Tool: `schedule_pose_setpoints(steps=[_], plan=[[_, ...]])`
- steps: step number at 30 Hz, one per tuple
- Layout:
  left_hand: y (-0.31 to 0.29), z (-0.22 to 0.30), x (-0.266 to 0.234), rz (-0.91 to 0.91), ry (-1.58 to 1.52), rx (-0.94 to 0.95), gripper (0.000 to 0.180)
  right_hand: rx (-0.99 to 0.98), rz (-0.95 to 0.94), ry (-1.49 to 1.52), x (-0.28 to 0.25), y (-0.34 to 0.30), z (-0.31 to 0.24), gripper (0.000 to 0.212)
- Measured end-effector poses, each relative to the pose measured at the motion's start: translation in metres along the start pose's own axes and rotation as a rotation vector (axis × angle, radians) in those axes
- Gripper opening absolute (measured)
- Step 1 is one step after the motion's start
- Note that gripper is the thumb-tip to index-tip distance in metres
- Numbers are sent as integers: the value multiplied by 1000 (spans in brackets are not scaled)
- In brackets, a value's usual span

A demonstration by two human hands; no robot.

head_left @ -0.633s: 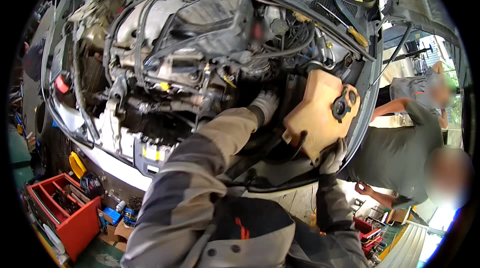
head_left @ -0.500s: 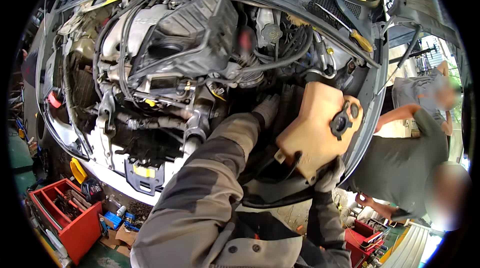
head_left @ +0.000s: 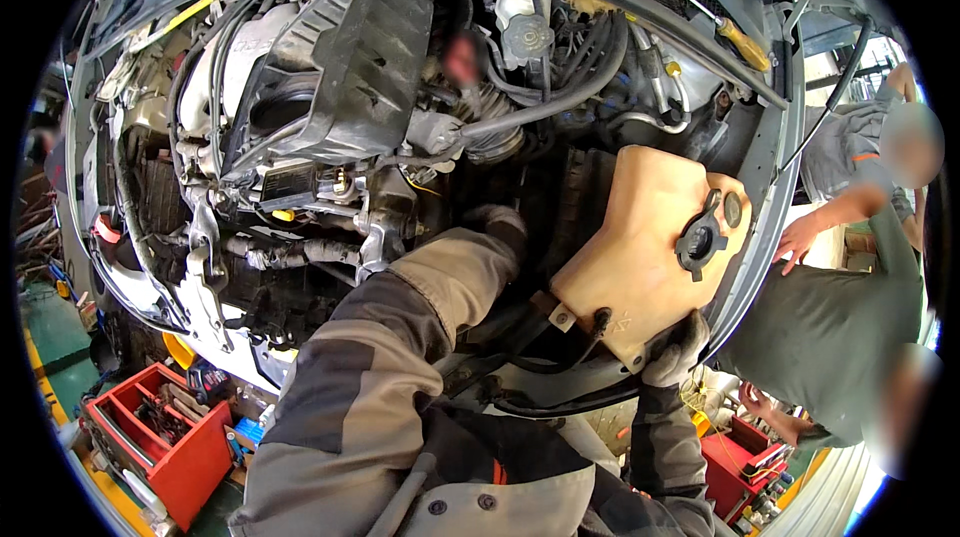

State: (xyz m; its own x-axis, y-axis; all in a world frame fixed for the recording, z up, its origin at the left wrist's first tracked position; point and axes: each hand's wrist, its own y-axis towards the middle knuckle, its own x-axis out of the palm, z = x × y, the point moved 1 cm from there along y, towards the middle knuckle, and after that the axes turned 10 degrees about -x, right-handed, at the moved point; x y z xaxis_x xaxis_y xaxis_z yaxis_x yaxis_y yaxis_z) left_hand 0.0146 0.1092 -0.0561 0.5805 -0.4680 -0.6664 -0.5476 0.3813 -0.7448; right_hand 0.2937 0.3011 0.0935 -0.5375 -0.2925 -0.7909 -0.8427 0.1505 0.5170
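Resting against the tank's lower right edge, the gloved right hand (head_left: 680,355) has its fingers laid along the plastic; whether they pinch it cannot be told. The tan tank (head_left: 640,257) sits in the near right corner of the engine bay (head_left: 766,252), beside the fender. The left hand (head_left: 503,221) reaches down left of the tank, mostly hidden, so its grip cannot be told either.

The work looks part-way along: the black air box (head_left: 365,67) sits skewed over the engine, while the tank is in the bay with a dark cable (head_left: 602,322) at its lower edge. How much remains is not readable here.

A yellow-handled screwdriver (head_left: 744,44) lies at the bay's far right corner.

Compared with the previous frame, the view has shifted, the left glove is more hidden, and a co-worker's hand (head_left: 798,239) now shows beyond the fender. The right hand stays at the tank's edge.
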Motion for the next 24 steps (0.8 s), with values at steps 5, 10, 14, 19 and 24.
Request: schedule_pose_setpoints(steps=[5,10,14,19,24], plan=[[11,13,-21,390,-199,304,72,-9,48,-7,3,-1,2,68],[88,33,39,541,-648,-141,59,14,56,-22,1,-4,-4,69],[153,57,52,427,-334,-153,56,-39,46,14,4,11,-3,68],[70,18,35,782,-557,366,41,40,81,17,3,-15,6,67],[48,6,-11,-103,-226,-160,43,-20,61,2,2,-3,2,66]])
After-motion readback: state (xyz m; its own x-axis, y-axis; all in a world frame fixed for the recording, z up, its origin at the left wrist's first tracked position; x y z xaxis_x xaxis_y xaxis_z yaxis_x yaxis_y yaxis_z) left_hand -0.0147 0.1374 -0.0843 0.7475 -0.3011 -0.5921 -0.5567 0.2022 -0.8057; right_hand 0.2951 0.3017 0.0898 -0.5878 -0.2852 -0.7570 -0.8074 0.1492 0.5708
